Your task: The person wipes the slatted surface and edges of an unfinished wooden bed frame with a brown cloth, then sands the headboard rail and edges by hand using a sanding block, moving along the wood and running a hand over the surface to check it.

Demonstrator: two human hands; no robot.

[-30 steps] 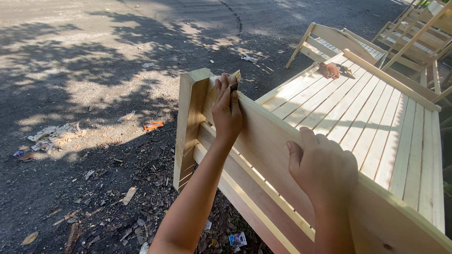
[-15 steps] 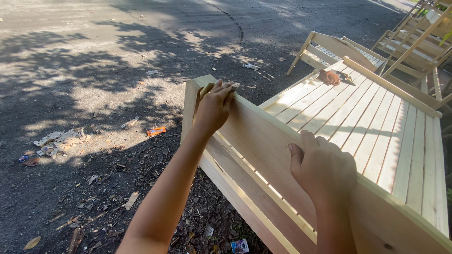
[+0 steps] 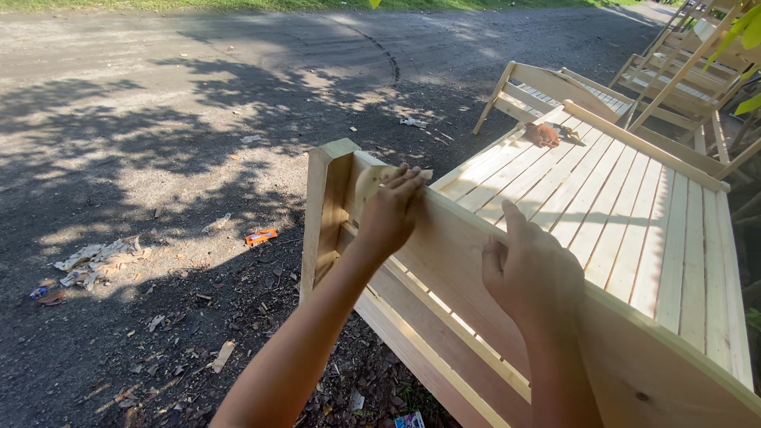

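Sandpaper (image 3: 379,179), a worn tan scrap, sits folded under our left hand (image 3: 390,214), fingers curled and pressed flat against the upper edge of the pale wooden side rail (image 3: 468,261), right beside the corner post (image 3: 323,214); we judge the flat pressure is there to keep the paper rubbing along the rail's face. Our right hand (image 3: 529,273) rests further along the same rail, away from the post, fingers draped over the top edge and thumb raised, pinching nothing; it looks placed to brace the frame while the other hand works. The rail belongs to a bare unfinished slatted bed frame (image 3: 634,214), whose slats run away from the rail toward the far side. On the slats, well beyond the rail, lies a small brown lump (image 3: 544,135), perhaps a rag or glove; we cannot tell which. Past the far end of the frame stand more unpainted wooden frames (image 3: 555,87) and chair-like pieces (image 3: 697,55). Out from the corner post, on the gravel ground (image 3: 158,119), lie an orange scrap (image 3: 260,236), a heap of torn paper litter (image 3: 99,260) and scattered wood chips. Nothing lies on the rail between the two hands; the post itself closes off the rail's end beside the left hand.
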